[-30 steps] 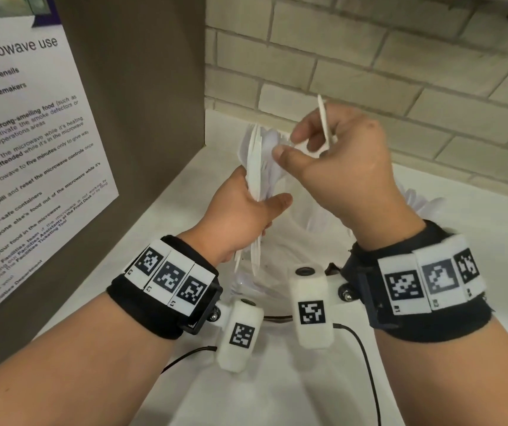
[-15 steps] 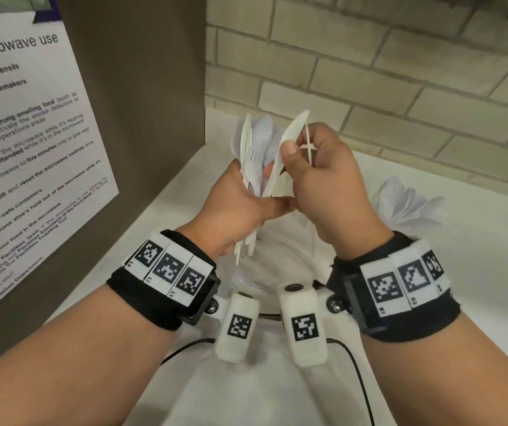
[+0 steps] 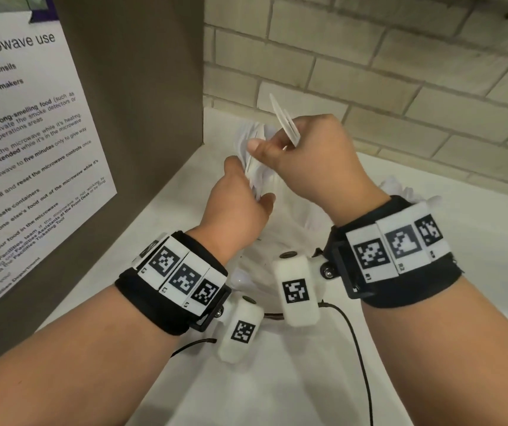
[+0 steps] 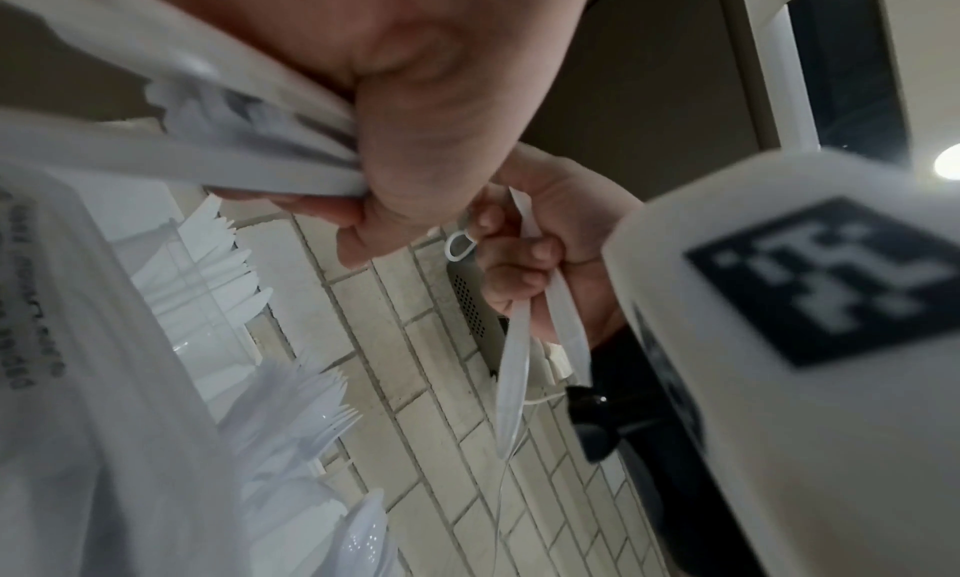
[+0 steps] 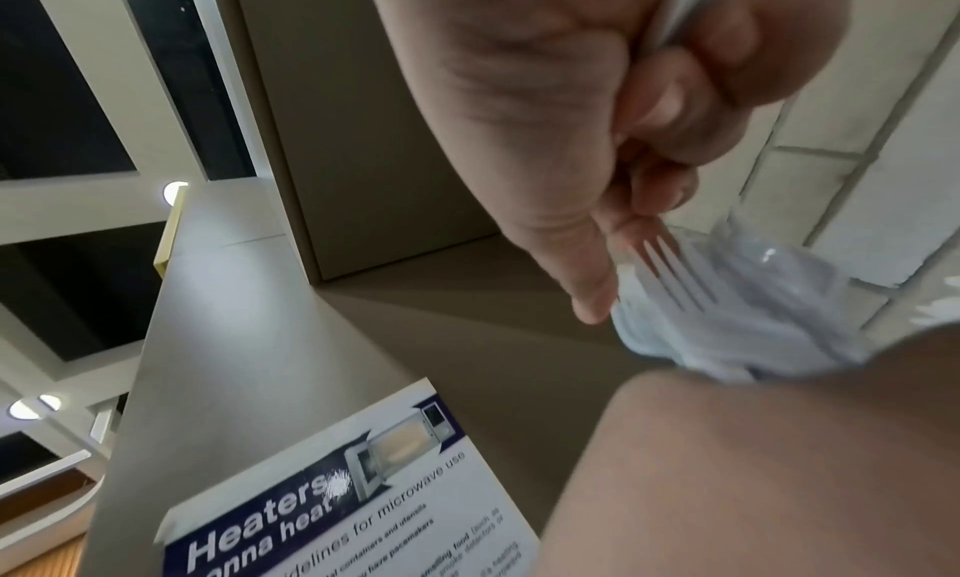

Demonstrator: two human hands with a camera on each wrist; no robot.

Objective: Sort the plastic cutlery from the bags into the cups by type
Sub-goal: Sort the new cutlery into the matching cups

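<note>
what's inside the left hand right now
The left hand grips a bundle of white plastic cutlery; a fork shows among it. The fingers cover the rest, so the other types and the count stay hidden.

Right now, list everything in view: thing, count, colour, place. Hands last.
Cutlery bundle: several pieces, white, gripped in left hand.
Knives: two, white, held in right hand, tips up.
Plastic bag: one, clear, on counter below the hands.
Cups of sorted cutlery: at least two, clear, by the brick wall.
Counter: one, white.
Microwave notice: one, white, on panel at left.
Brick wall: cream, behind.
Wrist cameras: two, white.
Left hand: grips bundle.
Right hand: holds knives.
</note>
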